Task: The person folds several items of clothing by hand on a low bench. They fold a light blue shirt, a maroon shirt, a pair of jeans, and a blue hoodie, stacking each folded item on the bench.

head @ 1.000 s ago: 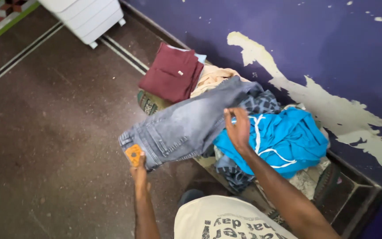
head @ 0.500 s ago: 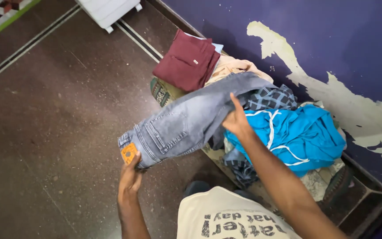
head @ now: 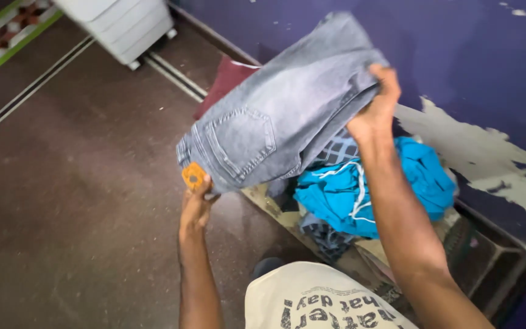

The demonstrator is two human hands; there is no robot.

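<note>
Head view: the faded grey denim jeans [head: 275,109], lying across the clothes pile a second ago, are now lifted clear above the bright blue drawstring garment [head: 385,189]. Left hand [head: 195,204] pinches the waistband; right hand [head: 375,106] clenches the legs.

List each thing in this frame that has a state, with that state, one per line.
Grey jeans: lifted off the pile, held at both ends.
Left hand: gripping the waistband by the orange patch.
Right hand: gripping the leg end, raised.
Blue garment: crumpled on the pile, white drawstring loose.
Maroon garment: lying flat, partly hidden by the jeans.
Purple wall: paint peeling.
</note>
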